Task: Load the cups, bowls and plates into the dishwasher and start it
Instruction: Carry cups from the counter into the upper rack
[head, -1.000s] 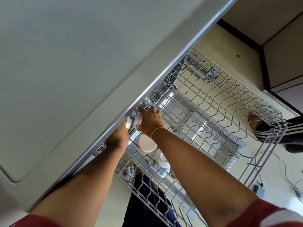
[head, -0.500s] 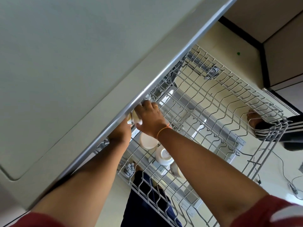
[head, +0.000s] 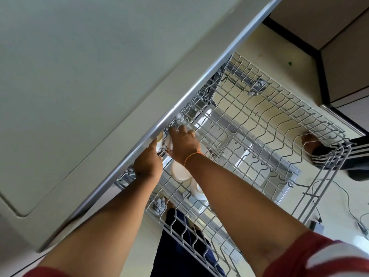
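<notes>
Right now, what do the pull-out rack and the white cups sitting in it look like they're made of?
The rack looks like coated steel wire: thin grey rods welded in a grid, matte. The white cups look ceramic, smooth and opaque with a soft sheen, though plastic is possible.

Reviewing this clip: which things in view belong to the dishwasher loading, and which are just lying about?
Part of the job: dishwasher rack; right hand gripping a white cup; left hand beside it, grip hidden under the worktop; two racked cups.
Lying about: cables and adapter on the floor; another person's slippered foot.
</notes>
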`<state>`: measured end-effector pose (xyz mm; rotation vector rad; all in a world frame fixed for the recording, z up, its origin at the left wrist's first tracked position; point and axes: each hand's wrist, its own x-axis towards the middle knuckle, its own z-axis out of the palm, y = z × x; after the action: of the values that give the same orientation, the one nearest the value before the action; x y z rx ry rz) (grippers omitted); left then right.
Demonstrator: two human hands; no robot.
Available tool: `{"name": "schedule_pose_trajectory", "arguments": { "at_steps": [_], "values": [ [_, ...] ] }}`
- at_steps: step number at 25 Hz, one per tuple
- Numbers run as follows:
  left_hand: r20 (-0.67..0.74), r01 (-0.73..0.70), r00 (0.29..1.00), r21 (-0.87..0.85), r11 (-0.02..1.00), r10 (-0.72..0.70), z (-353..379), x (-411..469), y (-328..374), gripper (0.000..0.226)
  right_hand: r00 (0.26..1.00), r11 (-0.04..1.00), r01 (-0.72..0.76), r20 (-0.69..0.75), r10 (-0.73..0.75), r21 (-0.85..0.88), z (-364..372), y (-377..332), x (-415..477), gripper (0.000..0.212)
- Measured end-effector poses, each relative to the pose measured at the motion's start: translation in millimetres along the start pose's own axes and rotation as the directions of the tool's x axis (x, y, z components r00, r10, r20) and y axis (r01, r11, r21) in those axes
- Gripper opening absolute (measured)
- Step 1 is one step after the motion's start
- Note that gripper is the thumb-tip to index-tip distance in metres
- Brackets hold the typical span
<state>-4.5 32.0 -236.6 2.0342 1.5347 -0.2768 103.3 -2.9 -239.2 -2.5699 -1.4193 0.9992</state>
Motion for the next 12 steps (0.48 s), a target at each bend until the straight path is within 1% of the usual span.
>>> {"name": "schedule_pose_trajectory", "arguments": {
  "at_steps": [2, 4, 6, 8, 9, 10, 12],
  "values": [
    [-0.046, -0.013, 0.999, 0.054, 0.998, 0.016, 6.6, -1.3, -3.1, 0.068, 0.999, 1.000, -0.009, -0.034, 0.009, -0.007, 2.0, -3.6, -1.4, 0.054],
    [-0.038, -0.057, 0.997, 0.073, 0.996, 0.060, 9.2, -4.3, -7.7, 0.077, 0.998, 1.000, -0.011, -0.055, 0.011, -0.002, 2.9, -4.9, -2.2, 0.056],
    [-0.039, -0.073, 0.996, 0.091, 0.993, 0.077, 8.2, -6.5, -10.0, 0.080, 1.000, 1.000, 0.005, -0.010, -0.005, 0.024, 5.9, 0.1, -2.4, 0.071],
    [-0.059, -0.070, 0.995, 0.108, 0.992, 0.077, 4.9, -9.9, -9.7, 0.080, 0.998, 0.993, 0.024, 0.053, -0.030, 0.119, 7.9, 9.6, -5.4, 0.092],
    [-0.057, -0.071, 0.995, 0.119, 0.990, 0.078, 3.3, -11.0, -9.1, 0.079, 0.998, 0.984, 0.018, 0.062, -0.030, 0.175, 8.8, 15.2, -7.5, 0.098],
    [-0.060, -0.069, 0.995, 0.119, 0.991, 0.076, 1.8, -12.1, -9.1, 0.079, 0.998, 0.975, 0.005, 0.062, -0.019, 0.224, 9.1, 19.1, -11.5, 0.100],
    [-0.058, -0.075, 0.995, 0.100, 0.992, 0.081, -2.3, -17.5, -7.5, 0.077, 0.999, 0.952, -0.013, 0.048, -0.001, 0.307, 8.8, 22.8, -21.3, 0.095]
  ]
}}
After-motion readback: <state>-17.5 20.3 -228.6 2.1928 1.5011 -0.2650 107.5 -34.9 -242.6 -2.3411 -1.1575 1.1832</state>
